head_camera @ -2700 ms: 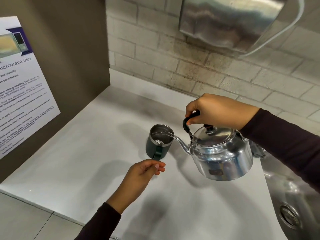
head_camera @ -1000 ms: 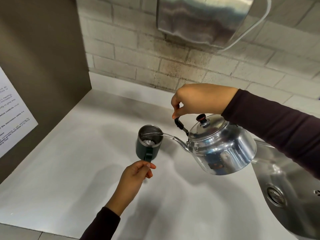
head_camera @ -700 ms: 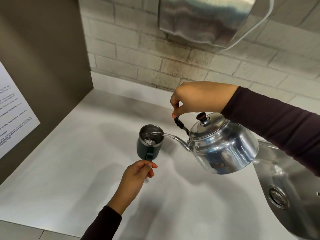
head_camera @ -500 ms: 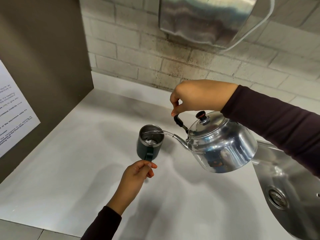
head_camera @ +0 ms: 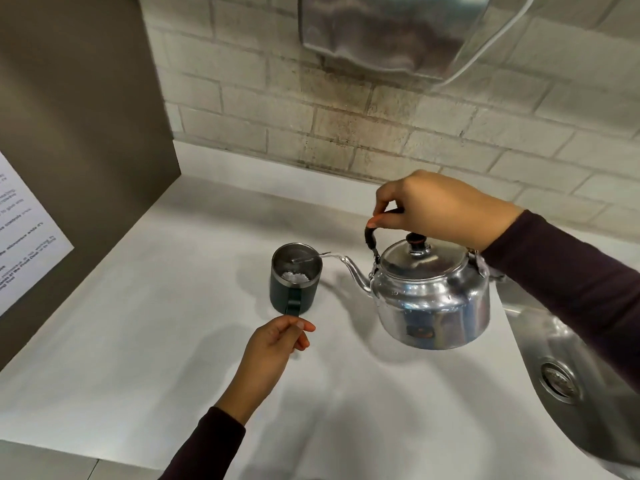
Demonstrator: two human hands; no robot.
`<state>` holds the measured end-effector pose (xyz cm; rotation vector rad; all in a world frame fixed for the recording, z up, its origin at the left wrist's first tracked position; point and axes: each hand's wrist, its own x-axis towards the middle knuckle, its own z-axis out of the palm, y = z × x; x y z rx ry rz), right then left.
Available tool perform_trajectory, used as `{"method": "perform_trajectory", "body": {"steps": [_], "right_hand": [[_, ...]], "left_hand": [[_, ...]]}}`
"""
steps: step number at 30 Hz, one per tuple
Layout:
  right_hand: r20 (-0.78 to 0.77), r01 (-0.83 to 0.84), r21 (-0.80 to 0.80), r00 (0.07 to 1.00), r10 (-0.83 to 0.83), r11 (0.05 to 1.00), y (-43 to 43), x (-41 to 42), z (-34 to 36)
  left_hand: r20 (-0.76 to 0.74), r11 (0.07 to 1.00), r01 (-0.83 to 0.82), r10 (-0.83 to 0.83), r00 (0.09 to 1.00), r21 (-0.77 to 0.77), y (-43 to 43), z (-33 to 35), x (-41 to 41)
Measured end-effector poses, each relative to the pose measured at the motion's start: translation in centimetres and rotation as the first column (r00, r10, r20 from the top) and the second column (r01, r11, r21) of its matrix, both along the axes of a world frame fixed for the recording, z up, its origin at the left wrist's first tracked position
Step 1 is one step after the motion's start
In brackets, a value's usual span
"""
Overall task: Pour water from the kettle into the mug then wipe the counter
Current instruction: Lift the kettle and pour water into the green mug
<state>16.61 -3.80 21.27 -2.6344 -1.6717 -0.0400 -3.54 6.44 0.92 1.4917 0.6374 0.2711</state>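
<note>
A dark green mug (head_camera: 292,292) with a steel inside stands upright on the white counter (head_camera: 138,323), its handle towards me. My left hand (head_camera: 273,344) pinches the mug's handle from the near side. My right hand (head_camera: 440,209) grips the black handle of a shiny metal kettle (head_camera: 433,299), held in the air to the right of the mug. The kettle sits nearly level, its spout tip at the mug's right rim. Water shows in the mug's bottom.
A steel sink (head_camera: 571,386) with a drain lies at the right. A brick wall runs along the back, with a metal dispenser (head_camera: 388,32) mounted above. A brown panel with a printed notice (head_camera: 24,233) closes off the left side.
The kettle has tipped back from its forward tilt to nearly level, and the stream into the mug has thinned. My left hand has stayed on the mug's handle.
</note>
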Motion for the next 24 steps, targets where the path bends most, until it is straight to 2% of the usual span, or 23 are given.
{"method": "perform_trajectory", "body": {"steps": [4,6,8,12,15,18,24], "right_hand": [[-0.096,0.193,0.201,0.98,-0.177,0.96,-4.2,1.4,-2.6],[-0.198,0.333,0.319,0.939,-0.281,0.887,-6.0,2.2,-4.0],[-0.352,0.491,0.411,0.862,-0.364,0.768,-7.9,3.7,-5.4],[-0.508,0.654,0.436,0.746,-0.431,0.618,-10.9,6.7,-7.3],[-0.554,0.726,0.415,0.68,-0.48,0.549,-12.1,9.3,-8.6],[-0.592,0.746,0.388,0.652,-0.475,0.541,-12.8,12.3,-10.2],[-0.583,0.712,0.332,0.67,-0.459,0.619,-12.9,18.4,-12.1]], "left_hand": [[-0.02,0.999,0.027,-0.026,0.999,0.033,-0.4,0.0,0.4],[-0.018,0.999,0.033,-0.033,0.999,0.038,-0.6,0.1,0.7],[-0.037,0.997,0.056,-0.054,0.998,0.055,-1.0,0.1,1.3],[-0.057,0.994,0.091,-0.088,0.995,0.058,-1.9,0.1,2.4],[-0.082,0.991,0.115,-0.11,0.991,0.065,-2.5,0.0,3.3],[-0.096,0.988,0.138,-0.131,0.987,0.069,-3.3,-0.1,4.5],[-0.124,0.988,0.135,-0.126,0.984,0.069,-4.6,-0.6,7.0]]}}
